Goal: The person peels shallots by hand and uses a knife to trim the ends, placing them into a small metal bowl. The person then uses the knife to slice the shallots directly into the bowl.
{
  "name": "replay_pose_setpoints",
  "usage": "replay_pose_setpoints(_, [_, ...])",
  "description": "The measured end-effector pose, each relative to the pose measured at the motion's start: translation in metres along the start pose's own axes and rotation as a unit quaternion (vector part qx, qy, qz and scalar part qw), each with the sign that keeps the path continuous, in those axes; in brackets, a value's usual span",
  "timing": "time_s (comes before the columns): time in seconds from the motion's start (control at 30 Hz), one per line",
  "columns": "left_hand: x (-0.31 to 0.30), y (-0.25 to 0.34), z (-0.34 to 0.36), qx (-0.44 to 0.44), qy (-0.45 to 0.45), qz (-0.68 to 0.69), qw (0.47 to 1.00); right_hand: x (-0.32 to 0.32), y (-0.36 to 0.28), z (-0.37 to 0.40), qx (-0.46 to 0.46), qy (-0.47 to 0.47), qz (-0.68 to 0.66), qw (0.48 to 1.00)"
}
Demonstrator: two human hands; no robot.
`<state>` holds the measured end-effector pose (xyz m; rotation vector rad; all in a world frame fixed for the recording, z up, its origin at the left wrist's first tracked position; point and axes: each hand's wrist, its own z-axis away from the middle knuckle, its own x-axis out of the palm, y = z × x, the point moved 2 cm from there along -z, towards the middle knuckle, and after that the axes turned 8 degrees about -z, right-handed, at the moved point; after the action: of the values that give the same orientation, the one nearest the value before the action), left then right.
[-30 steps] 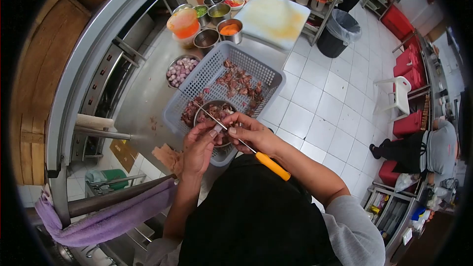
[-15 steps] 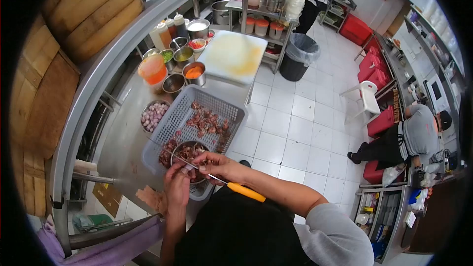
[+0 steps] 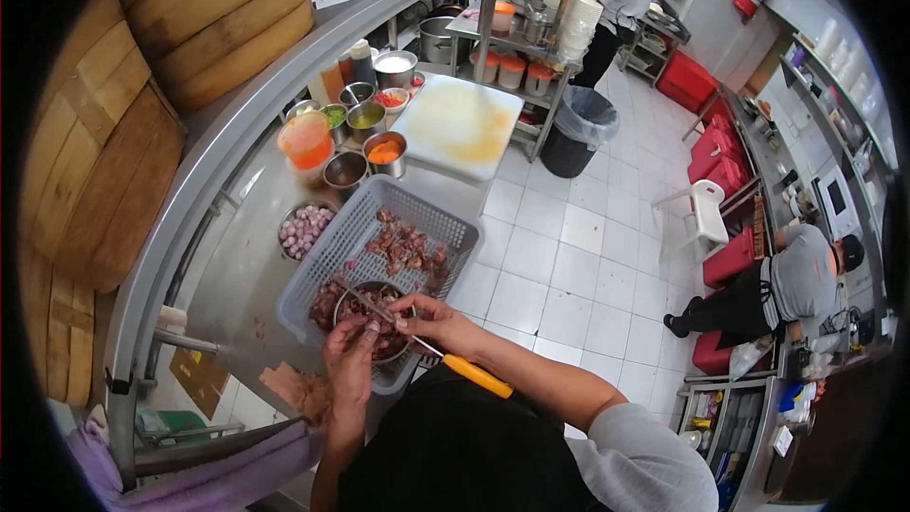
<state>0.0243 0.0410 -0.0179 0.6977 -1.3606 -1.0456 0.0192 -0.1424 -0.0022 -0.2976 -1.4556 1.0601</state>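
My right hand [image 3: 431,322] is closed on a knife with a yellow handle [image 3: 477,376], gripping it forward of the handle. Its thin blade slants up and left across my fingertips. Just left of the blade, my left hand [image 3: 351,360] pinches a small shallot, mostly covered by the fingers. Both hands are over a round metal bowl [image 3: 406,353] of reddish-brown skins, inside a grey perforated basket [image 3: 294,308]. More skins [image 3: 408,251] lie at the basket's far end. Beside the basket, a metal bowl holds peeled shallots [image 3: 305,230].
Metal containers, one with orange pieces [image 3: 385,151], and an orange-lidded tub [image 3: 305,142] stand behind the basket near a stained white cutting board [image 3: 460,123]. Crumpled brown paper [image 3: 296,389] is at left. Two people work farther off; a black bin [image 3: 573,137] stands on the floor.
The view has shifted slightly, so the table appears lower and farther right. Both hands stay together over the bowl, and the fingers now cover more of the shallot.
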Motion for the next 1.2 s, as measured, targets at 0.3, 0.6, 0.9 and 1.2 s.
replay_pose_setpoints(0.3, [0.0, -0.003, -0.004, 0.009, 0.026, 0.037, 0.999, 0.009, -0.012, 0.006, 0.029, 0.033, 0.046, 0.998])
replay_pose_setpoints(0.6, [0.008, 0.009, -0.003, 0.062, 0.016, 0.021, 0.998, 0.026, -0.009, 0.009, 0.012, -0.029, 0.08, 0.996])
replay_pose_setpoints(0.9, [0.001, 0.003, 0.0, 0.082, 0.009, 0.004, 0.997, 0.024, -0.016, 0.012, 0.015, -0.034, 0.06, 0.998])
replay_pose_setpoints(1.2, [0.011, 0.015, 0.003, 0.024, -0.015, 0.073, 0.997, 0.021, -0.013, 0.011, 0.057, -0.011, -0.014, 0.998])
